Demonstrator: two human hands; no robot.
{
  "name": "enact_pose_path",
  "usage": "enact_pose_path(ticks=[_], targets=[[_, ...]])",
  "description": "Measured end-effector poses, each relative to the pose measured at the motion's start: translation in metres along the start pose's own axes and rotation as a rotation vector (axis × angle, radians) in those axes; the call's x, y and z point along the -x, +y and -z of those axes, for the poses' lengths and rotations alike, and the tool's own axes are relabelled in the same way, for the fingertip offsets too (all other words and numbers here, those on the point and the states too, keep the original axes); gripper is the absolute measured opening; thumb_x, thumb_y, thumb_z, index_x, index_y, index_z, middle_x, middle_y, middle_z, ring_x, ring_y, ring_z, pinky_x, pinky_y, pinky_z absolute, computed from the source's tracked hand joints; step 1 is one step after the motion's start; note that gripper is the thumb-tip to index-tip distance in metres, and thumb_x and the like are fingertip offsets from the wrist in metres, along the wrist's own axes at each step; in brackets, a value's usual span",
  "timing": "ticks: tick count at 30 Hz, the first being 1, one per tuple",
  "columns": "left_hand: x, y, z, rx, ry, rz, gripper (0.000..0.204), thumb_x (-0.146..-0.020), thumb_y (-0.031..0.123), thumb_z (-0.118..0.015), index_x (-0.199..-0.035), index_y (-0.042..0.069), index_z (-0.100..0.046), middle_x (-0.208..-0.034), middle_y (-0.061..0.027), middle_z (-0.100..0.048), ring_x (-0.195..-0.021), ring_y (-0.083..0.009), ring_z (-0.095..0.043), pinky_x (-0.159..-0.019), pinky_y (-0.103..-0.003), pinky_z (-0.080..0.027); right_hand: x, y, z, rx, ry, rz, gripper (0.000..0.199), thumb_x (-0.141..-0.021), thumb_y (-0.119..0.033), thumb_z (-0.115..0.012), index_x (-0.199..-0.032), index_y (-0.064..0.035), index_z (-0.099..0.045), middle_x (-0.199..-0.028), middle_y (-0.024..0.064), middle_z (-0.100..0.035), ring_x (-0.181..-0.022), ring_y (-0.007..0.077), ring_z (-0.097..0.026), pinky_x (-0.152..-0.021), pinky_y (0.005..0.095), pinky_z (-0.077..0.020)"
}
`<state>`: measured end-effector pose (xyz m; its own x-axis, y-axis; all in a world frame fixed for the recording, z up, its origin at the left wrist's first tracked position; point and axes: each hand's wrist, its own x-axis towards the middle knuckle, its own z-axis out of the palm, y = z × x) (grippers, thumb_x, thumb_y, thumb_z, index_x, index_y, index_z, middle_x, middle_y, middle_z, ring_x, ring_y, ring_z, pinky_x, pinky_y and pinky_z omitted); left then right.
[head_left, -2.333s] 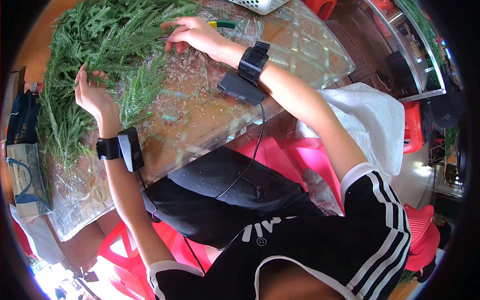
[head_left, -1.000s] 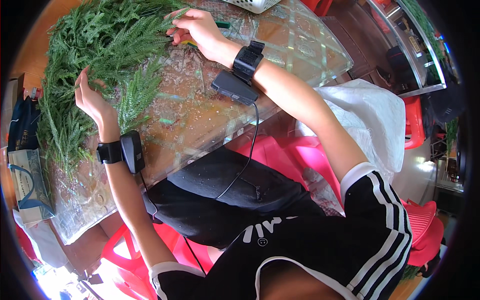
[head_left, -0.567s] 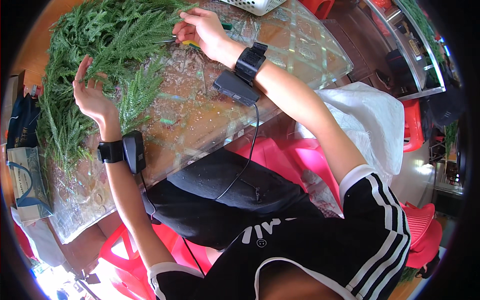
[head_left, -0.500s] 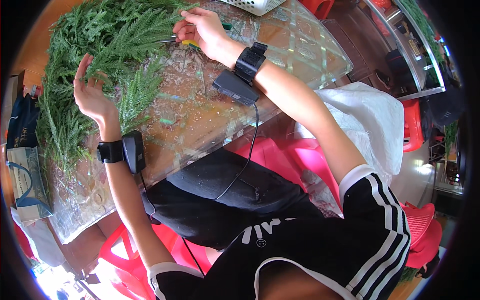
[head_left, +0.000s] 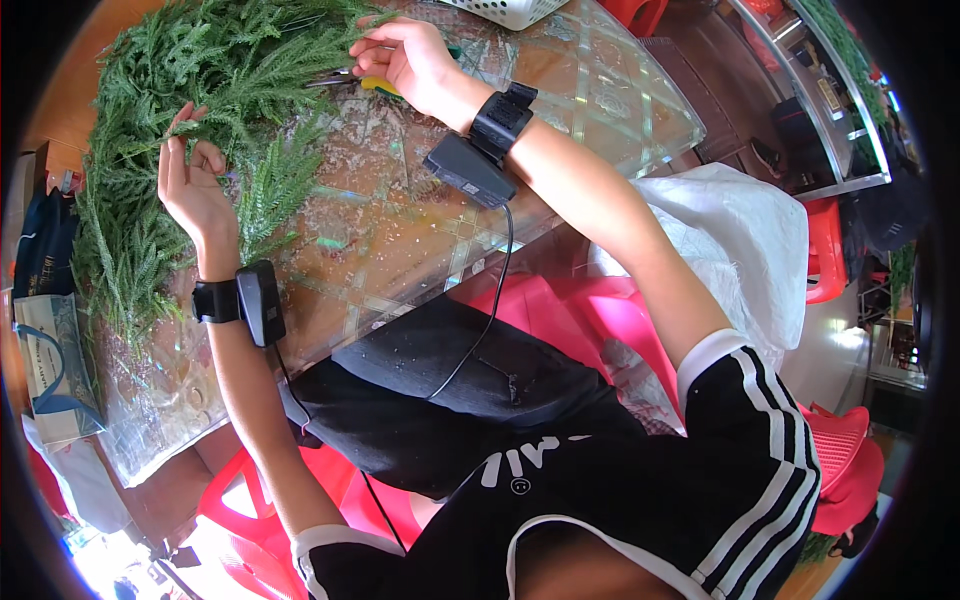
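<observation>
Head view: a big heap of green branches (head_left: 235, 75) lies on the counter (head_left: 400, 245), from 9 round to 11 o'clock. The left hand (head_left: 197, 195) is at 10 o'clock, in among the green bits. Its fingers are a little bent, with gaps between them. Leaves hide some of the tips, so I can't tell if they pinch a stem. The right hand (head_left: 412, 65) is between 11 and 12 o'clock, by the heap's edge. Its fingers are bent too, close to a leafy tip, and I can't tell if they hold it.

A hand tool (head_left: 380, 86) with yellow and green on its handles sits under the right hand. The yellow part peeks out at 7 o'clock from that hand. I can't tell if they touch. A white basket (head_left: 510, 10) with holes is at 12 o'clock.

The branches look light and bendy, with thin soft needles. They look hard to break but easy to tangle, and I don't think they are slippery. Small bits lie on the counter, so the needles may shed if rubbed. The best place to hold one is low on its stem, where it should be stiffest. The feathery tips would just bend away. One spray, at 3 o'clock from the left hand, sticks out and looks easiest to grab.
</observation>
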<state>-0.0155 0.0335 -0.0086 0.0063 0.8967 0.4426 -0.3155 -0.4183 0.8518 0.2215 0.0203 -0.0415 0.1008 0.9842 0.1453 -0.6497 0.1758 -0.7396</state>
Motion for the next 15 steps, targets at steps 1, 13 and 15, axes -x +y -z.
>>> enact_pose_path(ticks=[1, 13, 15], targets=[[0.000, 0.000, 0.000, 0.017, 0.015, 0.006, 0.030, -0.093, 0.016, -0.036, -0.106, -0.006, -0.052, -0.095, -0.0112, -0.058, -0.057, -0.0115, -0.040, -0.051, -0.023, -0.033, 0.000, 0.000, 0.000, 0.015, -0.013, -0.003, 0.016, -0.085, -0.005, -0.043, -0.099, -0.0002, -0.051, -0.078, 0.0141, -0.059, -0.060, 0.0172, -0.057, -0.074, 0.0376, -0.0481], [-0.005, -0.008, 0.015, 0.090, 0.067, 0.070, 0.024, -0.093, 0.020, -0.041, -0.092, 0.000, -0.054, -0.085, -0.0073, -0.057, -0.058, -0.0129, -0.039, -0.056, -0.026, -0.030, -0.003, 0.001, -0.002, 0.031, -0.051, -0.023, 0.020, -0.083, -0.004, -0.043, -0.100, 0.0029, -0.051, -0.074, 0.0182, -0.060, -0.056, 0.0183, -0.058, -0.061, 0.0323, -0.0517], [-0.005, -0.008, 0.015, 0.092, 0.068, 0.071, 0.024, -0.093, 0.020, -0.041, -0.092, 0.000, -0.054, -0.085, -0.0073, -0.057, -0.059, -0.0130, -0.039, -0.056, -0.026, -0.030, -0.002, 0.001, -0.002, 0.054, -0.065, -0.029, 0.021, -0.084, -0.005, -0.043, -0.102, 0.0022, -0.052, -0.075, 0.0164, -0.060, -0.058, 0.0172, -0.057, -0.065, 0.0324, -0.0505]])
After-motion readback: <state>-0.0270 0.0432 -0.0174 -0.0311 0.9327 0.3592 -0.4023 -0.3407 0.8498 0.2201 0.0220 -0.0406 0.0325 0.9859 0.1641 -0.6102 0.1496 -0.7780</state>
